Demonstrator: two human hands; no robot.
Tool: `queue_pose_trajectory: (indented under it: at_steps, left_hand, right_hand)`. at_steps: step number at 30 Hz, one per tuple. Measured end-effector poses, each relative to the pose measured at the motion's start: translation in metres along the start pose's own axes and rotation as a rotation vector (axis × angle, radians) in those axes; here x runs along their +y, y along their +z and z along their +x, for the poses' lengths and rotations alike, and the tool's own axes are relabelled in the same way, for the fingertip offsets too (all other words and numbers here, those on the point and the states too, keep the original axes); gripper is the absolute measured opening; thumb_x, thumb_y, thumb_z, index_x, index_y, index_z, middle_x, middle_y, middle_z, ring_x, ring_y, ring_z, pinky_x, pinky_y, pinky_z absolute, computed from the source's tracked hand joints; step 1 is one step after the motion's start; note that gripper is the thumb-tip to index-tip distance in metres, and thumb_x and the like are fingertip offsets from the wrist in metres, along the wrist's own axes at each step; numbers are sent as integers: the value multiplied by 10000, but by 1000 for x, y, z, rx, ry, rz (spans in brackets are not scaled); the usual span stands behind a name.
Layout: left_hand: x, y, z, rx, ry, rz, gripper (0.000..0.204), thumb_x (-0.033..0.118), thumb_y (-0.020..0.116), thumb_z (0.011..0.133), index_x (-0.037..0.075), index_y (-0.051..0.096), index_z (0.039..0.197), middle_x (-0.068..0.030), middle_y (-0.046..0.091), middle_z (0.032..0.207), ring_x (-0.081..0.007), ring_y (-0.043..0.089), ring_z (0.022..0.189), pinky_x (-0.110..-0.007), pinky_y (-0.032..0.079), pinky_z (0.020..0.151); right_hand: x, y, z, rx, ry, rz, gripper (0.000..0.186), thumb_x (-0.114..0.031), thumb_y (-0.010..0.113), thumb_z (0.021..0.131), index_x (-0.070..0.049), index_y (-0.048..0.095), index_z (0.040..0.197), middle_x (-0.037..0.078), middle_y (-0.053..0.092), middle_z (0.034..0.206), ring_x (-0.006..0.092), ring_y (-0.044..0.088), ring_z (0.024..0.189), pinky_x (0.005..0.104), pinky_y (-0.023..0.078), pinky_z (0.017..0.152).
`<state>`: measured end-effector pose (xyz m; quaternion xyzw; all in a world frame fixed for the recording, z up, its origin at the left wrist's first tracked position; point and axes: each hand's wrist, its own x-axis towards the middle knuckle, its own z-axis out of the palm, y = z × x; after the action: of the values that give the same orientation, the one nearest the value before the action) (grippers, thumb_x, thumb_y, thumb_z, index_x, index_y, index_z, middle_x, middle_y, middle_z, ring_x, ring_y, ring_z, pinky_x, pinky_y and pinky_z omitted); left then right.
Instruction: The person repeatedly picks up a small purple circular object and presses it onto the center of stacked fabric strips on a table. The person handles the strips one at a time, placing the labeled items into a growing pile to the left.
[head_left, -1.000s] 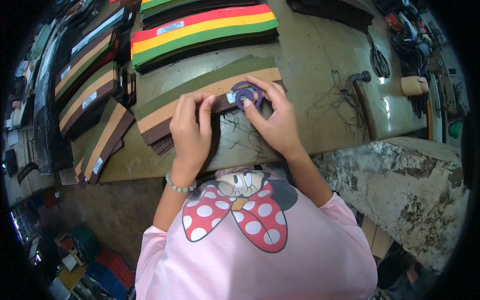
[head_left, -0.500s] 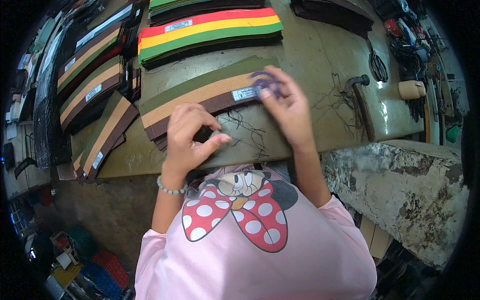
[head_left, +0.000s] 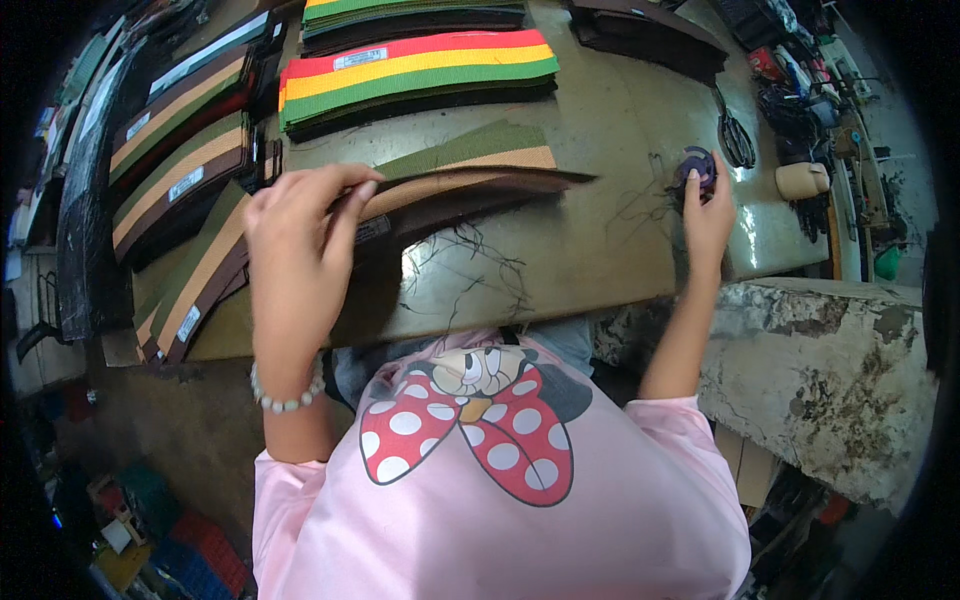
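Note:
My left hand pinches the near end of an olive, tan and brown woven strip, lifted and tilted above similar layered strips on the table. A pale bead bracelet circles my left wrist. My right hand is out to the right, gripping a small purple ring-shaped tool above loose dark threads. More threads lie below the lifted strip.
Stacks of red-yellow-green strips, olive-tan-brown strips and dark pieces sit on the metal table. A black wire loop and beige roll lie rightward. A stained block stands beside the table.
My right hand has moved off the strips to the right with the purple tool. My left hand has moved up and left and now lifts a strip, tilting it.

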<state>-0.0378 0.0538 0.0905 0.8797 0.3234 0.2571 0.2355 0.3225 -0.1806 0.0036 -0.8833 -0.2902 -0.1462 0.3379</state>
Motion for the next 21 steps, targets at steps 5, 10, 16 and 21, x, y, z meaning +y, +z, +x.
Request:
queue_pose_trajectory:
  at_steps: [5, 10, 16, 21]
  left_hand:
    - [-10, 9, 5, 23, 35, 229, 115, 157, 664, 910, 141, 698, 1019, -44, 675, 898, -227, 620, 932, -424, 341, 977]
    - [-21, 63, -2, 144, 3, 242, 189, 229, 732, 863, 114, 708, 1011, -61, 642, 1033, -264, 585, 1006, -416, 381, 942]
    - [-17, 79, -21, 83, 44, -13, 211, 168, 769, 804, 44, 679, 949, -92, 616, 978, -302, 568, 955, -406, 448, 848]
    - [-16, 82, -21, 56, 91, 44, 103, 101, 668, 882, 25, 612, 922, -103, 607, 984, -315, 558, 943, -425, 427, 830]
  right_hand:
    - [-117, -10, -32, 27, 12, 694, 467, -123, 618, 980, 6, 501, 1413, 137, 629, 1211, 131, 620, 955, 281, 528, 821]
    - [-196, 14, -81, -98, -218, 765, 423, -67, 626, 943, 16, 552, 1352, 161, 654, 1206, 192, 650, 1023, 320, 525, 893]
    - [-195, 76, -95, -432, -42, 901, 400, -42, 644, 872, 8, 603, 1266, 202, 679, 1086, 265, 690, 943, 357, 532, 841]
    - [-179, 70, -97, -494, -240, 760, 400, -43, 672, 818, -21, 642, 1217, 165, 668, 1020, 232, 654, 879, 330, 529, 802]
